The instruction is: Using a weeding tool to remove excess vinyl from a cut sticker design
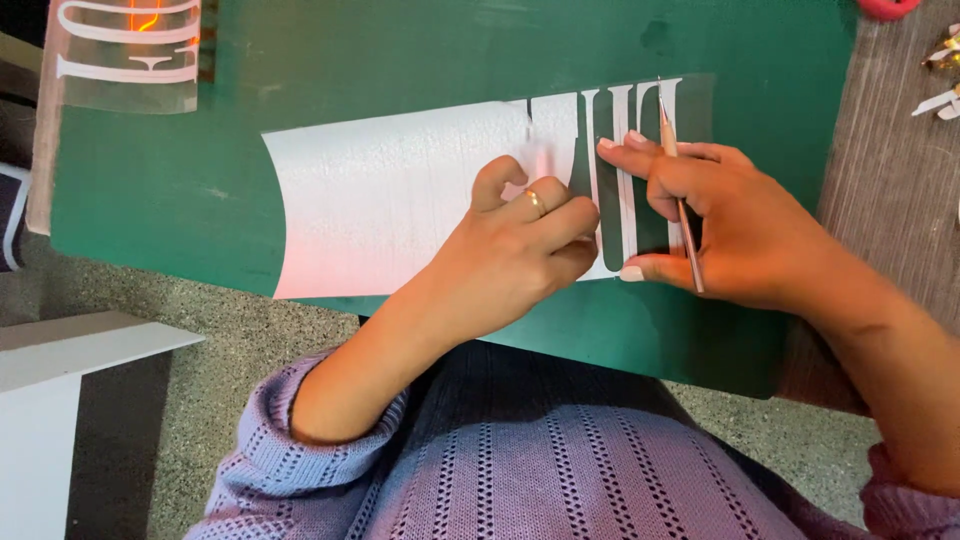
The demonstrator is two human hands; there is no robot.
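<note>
A green board [420, 60] lies across my lap with a white vinyl sheet [380, 200] stuck on it; tall letter shapes are cut at the sheet's right end. My left hand [515, 250] rests on the sheet, fingers curled and pinching the white backing near the letters. My right hand [725, 225] presses its fingertips on the letter strips and holds a thin pointed tool [680, 190] between its fingers, tip pointing away from me.
A clear sheet with white lettering [130, 50] lies at the board's top left corner. A grey wooden tabletop [890, 180] with small scraps [945, 80] is at right. A white bench edge [70, 350] and speckled floor are at lower left.
</note>
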